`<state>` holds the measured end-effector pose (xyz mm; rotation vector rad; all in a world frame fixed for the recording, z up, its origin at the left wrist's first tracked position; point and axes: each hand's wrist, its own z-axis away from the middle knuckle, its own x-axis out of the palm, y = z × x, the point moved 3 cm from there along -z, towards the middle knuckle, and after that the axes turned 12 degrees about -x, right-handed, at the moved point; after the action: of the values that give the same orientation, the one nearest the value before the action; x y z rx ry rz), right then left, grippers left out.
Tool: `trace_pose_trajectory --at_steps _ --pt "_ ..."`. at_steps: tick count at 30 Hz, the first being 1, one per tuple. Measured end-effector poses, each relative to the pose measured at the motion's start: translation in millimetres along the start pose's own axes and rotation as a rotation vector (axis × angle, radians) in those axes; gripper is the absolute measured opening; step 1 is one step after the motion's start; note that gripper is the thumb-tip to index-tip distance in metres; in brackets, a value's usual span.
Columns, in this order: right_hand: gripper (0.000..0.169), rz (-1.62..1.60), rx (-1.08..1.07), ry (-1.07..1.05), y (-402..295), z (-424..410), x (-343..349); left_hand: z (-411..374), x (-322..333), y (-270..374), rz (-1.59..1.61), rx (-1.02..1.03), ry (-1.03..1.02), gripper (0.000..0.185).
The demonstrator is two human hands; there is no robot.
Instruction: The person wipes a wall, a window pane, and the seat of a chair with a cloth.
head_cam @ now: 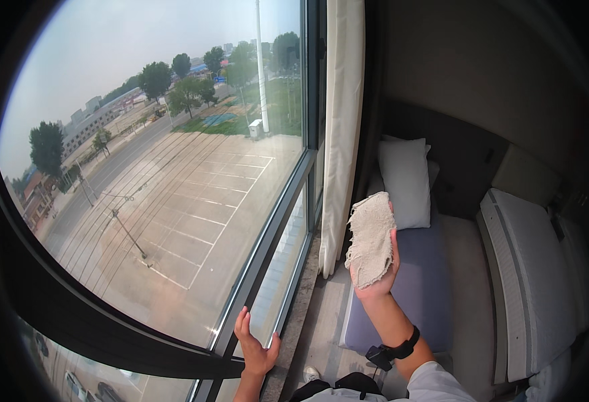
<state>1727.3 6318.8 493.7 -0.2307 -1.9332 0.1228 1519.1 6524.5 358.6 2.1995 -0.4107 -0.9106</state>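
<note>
A beige, frayed cleaning cloth (372, 241) lies flat along the palm and fingers of my right hand (382, 284), raised above the end of a bed; the fingers show at the cloth's right edge. The wrist bears a black strap with a small black device. My left hand (258, 349) is empty, its fingers apart, in front of the dark window frame (269, 251) near the lower corner; whether it touches the frame I cannot tell. The large window pane (174, 201) stands to the left, with a parking lot and road beyond it.
A white curtain (342, 125) hangs right of the window, above a stone sill (299, 296). A bed with a purple cover (420, 296) and a white pillow (407, 181) stands at the right. Farther right is a bare mattress (530, 281). A shoe (311, 373) shows on the floor.
</note>
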Motion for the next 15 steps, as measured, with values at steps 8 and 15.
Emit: trace_pose_trajectory --at_steps 8,15 --pt "0.059 -0.042 -0.041 -0.452 145.6 -135.8 142.1 -42.1 -23.0 8.2 -0.208 0.18 0.211 0.077" --pt "0.057 0.2 -0.545 -0.936 248.6 -80.6 268.3 -85.7 -99.8 69.7 -0.666 0.219 0.435 0.067"
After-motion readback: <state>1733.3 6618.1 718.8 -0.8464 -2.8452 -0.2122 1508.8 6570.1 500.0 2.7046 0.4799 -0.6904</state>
